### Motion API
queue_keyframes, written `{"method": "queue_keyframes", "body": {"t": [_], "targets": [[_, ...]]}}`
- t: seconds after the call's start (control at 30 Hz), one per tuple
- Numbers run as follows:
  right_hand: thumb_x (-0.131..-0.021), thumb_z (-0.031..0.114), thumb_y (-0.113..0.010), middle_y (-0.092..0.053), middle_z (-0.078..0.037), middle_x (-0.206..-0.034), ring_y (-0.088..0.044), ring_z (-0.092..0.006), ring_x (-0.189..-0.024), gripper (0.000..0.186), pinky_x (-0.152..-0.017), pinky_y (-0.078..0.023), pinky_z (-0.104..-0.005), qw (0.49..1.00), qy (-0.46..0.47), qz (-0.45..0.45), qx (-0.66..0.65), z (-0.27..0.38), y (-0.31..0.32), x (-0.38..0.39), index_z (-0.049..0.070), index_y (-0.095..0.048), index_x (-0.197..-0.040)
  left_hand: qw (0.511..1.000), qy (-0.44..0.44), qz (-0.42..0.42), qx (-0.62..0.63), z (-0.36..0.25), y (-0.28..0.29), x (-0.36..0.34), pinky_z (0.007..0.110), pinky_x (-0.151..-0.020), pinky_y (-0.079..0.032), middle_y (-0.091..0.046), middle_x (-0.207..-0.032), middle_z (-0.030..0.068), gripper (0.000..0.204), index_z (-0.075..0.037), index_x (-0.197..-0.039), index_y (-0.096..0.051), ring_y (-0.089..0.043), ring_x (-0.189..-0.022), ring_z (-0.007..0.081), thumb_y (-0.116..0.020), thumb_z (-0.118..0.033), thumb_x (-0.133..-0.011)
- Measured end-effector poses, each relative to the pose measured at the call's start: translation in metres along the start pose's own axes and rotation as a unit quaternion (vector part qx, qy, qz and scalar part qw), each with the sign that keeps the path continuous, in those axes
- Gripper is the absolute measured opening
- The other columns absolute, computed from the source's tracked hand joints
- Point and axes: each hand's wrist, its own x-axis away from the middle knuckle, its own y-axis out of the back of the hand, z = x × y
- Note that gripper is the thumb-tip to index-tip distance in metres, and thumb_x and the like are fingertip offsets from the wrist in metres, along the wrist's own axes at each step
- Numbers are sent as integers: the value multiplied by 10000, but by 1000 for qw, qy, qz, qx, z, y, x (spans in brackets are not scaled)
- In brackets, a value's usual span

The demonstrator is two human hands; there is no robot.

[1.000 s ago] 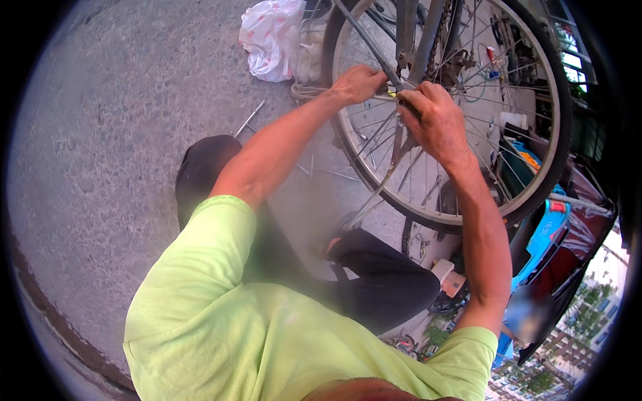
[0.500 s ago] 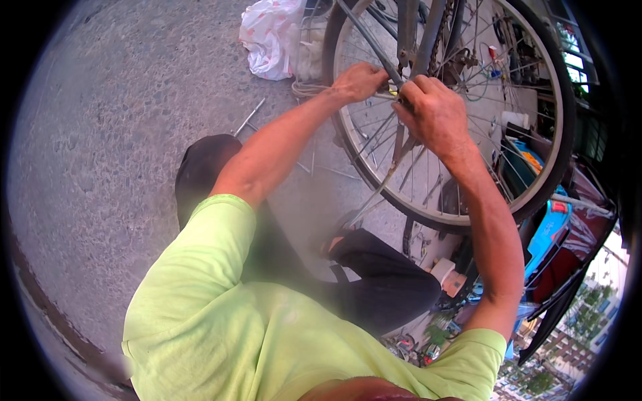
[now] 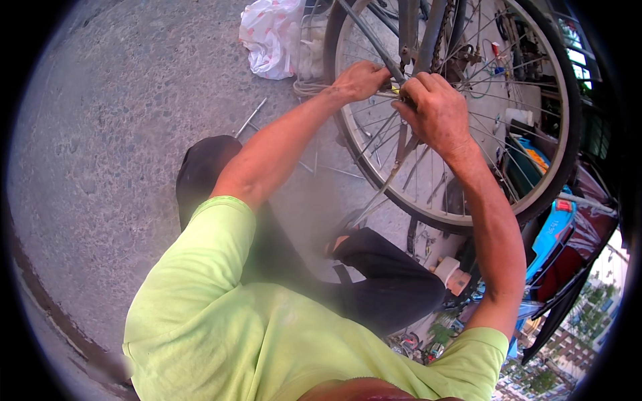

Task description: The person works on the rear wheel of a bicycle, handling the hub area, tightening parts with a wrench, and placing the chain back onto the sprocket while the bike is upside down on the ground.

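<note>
A bicycle wheel [image 3: 556,160] stands in front of me, with grey frame tubes [image 3: 376,41] meeting near its hub. My left hand [image 3: 364,81] is at the left of the hub, fingers closed on something small that I cannot make out. My right hand [image 3: 433,113] is bent round parts at the hub, just below the frame junction; its fingertips and what they grip are hidden. A chain [image 3: 435,50] runs along the frame above. A thin metal stand or bar [image 3: 378,197] slants down below the hub.
A white plastic bag [image 3: 266,37] and coiled cord [image 3: 307,87] lie left of the wheel. A metal T-shaped tool [image 3: 251,117] lies on the concrete floor [image 3: 114,154] beside my knee. On the right are a light blue plastic item [image 3: 552,227] and assorted clutter.
My right hand has shifted slightly up and right, its forearm swinging a little to the right. The wheel has moved slightly right. My left hand stays nearly in place.
</note>
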Motion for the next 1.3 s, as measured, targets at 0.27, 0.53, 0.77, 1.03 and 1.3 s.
{"method": "queue_keyframes", "body": {"t": [0.27, 0.53, 0.77, 1.03, 1.3], "targets": [[-722, 200, -838, -595, -51, -845, -622, -263, -849, 290, -710, -528, -383, 999, -32, 5, -10, 3, -1, 0, 97, -664, -930, 1000, -15, -10, -4, 3, -1, 0, 458, -852, -501, -711, -941, 228, 569, -35, -947, -736, -672, -931, 390, -448, -525, -927], [-772, 219, -803, -625, -47, -890, -623, -260, -903, 240, -755, -533, -388, 998, -24, 50, -9, -2, 2, 0, 108, -725, -969, 1000, -29, 2, -3, 3, -1, -2, 454, -860, -498, -709, -965, 226, 554, -31, -963, -725, -664, -954, 393, -449, -510, -932], [-811, 179, -749, -648, -51, -908, -638, -279, -921, 162, -792, -543, -409, 997, 0, 67, -31, -7, 10, -2, 104, -704, -947, 1000, -15, 9, -19, -3, 3, 2, 467, -890, -492, -704, -1008, 240, 570, -28, -984, -725, -648, -1017, 412, -434, -516, -949], [-800, 150, -744, -648, -50, -904, -632, -279, -901, 145, -768, -546, -407, 998, -9, 55, -18, -3, 6, 0, 104, -696, -929, 999, 9, 31, -32, -1, 4, -2, 402, -947, -482, -728, -1092, 206, 526, 6, -1120, -709, -675, -1050, 326, -441, -420, -965], [-812, 142, -724, -638, -57, -886, -633, -289, -899, 132, -766, -548, -412, 997, 29, 64, -38, -13, 10, -1, 100, -690, -932, 999, -10, 42, -32, 3, 3, -6, 418, -955, -475, -712, -1130, 219, 523, -4, -1156, -686, -667, -1073, 343, -422, -420, -981]]}}
